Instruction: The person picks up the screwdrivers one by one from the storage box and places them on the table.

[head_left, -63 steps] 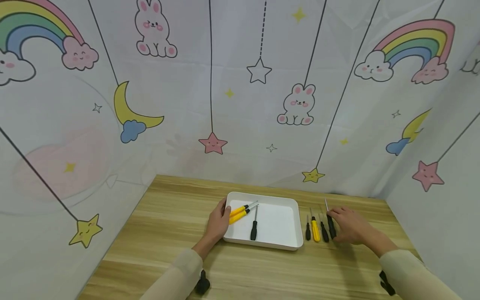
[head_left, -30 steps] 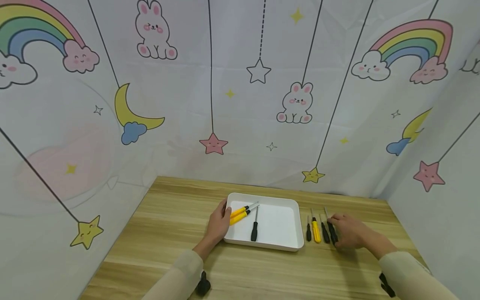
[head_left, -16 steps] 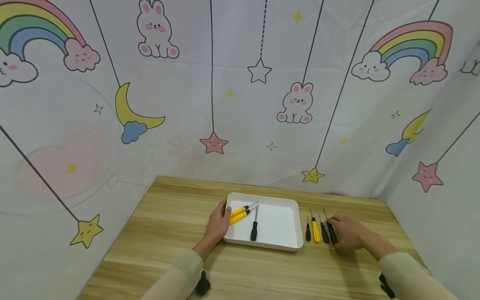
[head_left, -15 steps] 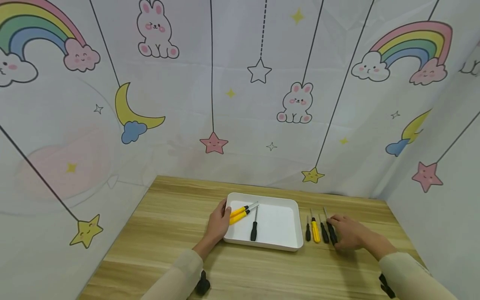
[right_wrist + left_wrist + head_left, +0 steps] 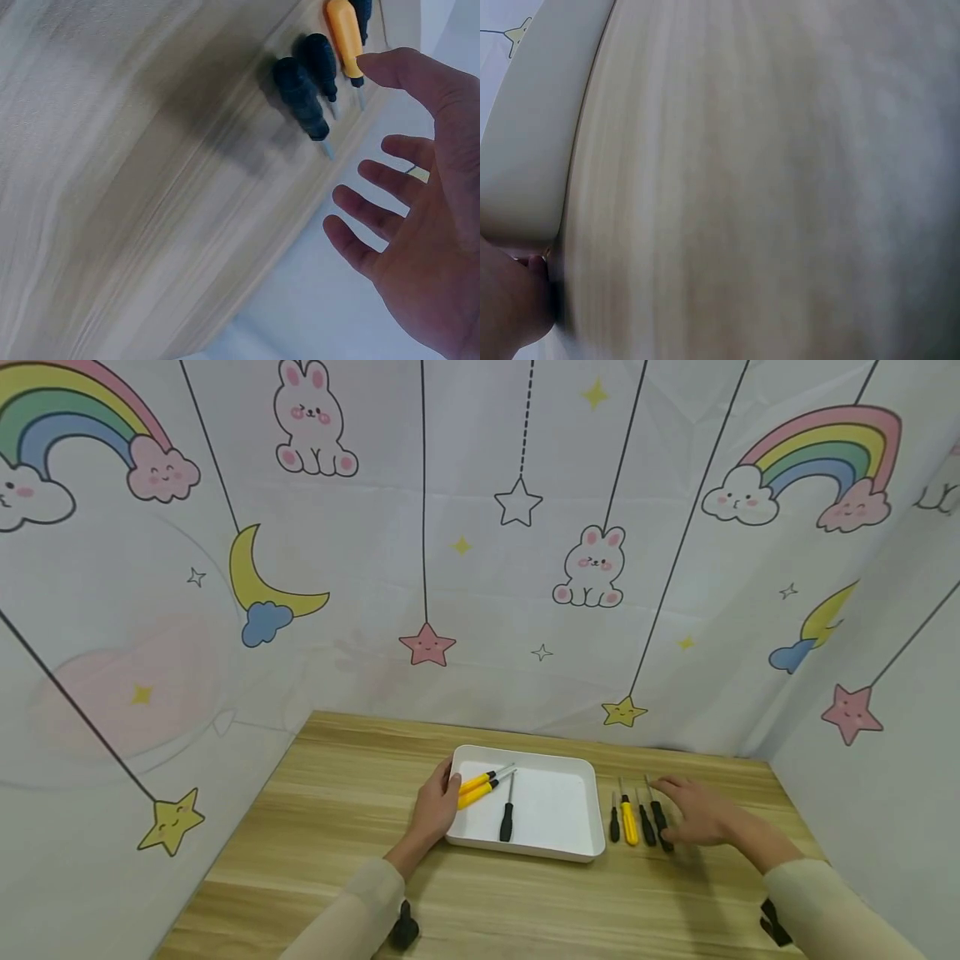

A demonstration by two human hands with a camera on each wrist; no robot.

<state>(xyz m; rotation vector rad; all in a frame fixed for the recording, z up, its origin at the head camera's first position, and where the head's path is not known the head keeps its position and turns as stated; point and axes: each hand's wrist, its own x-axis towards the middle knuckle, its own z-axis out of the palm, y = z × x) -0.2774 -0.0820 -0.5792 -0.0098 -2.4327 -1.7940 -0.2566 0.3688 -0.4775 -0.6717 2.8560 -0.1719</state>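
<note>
My left hand (image 5: 435, 802) grips the left side of a white tray (image 5: 558, 806), thumb at the rim; the left wrist view shows the tray's outer wall (image 5: 544, 112). Two yellow-handled screwdrivers (image 5: 476, 794) and one black-handled screwdriver (image 5: 507, 822) lie inside. To the tray's right is a row on the table: a small black screwdriver (image 5: 615, 827), a yellow screwdriver (image 5: 628, 827), another black screwdriver (image 5: 647, 828) and a thicker black screwdriver (image 5: 660, 823). Beside that last one hovers my right hand (image 5: 701, 812), fingers spread and holding nothing; the right wrist view shows its thick handle (image 5: 301, 97) apart from the fingers.
The wooden table (image 5: 510, 902) meets a patterned white curtain (image 5: 480, 685) along its back edge, and another curtain side (image 5: 892, 810) stands to the right. Black wrist devices (image 5: 405, 928) show by both sleeves.
My right hand has come off the thick black screwdriver and its fingers have spread. That screwdriver lies slightly nearer to me than two seconds ago. The left hand stays on the tray.
</note>
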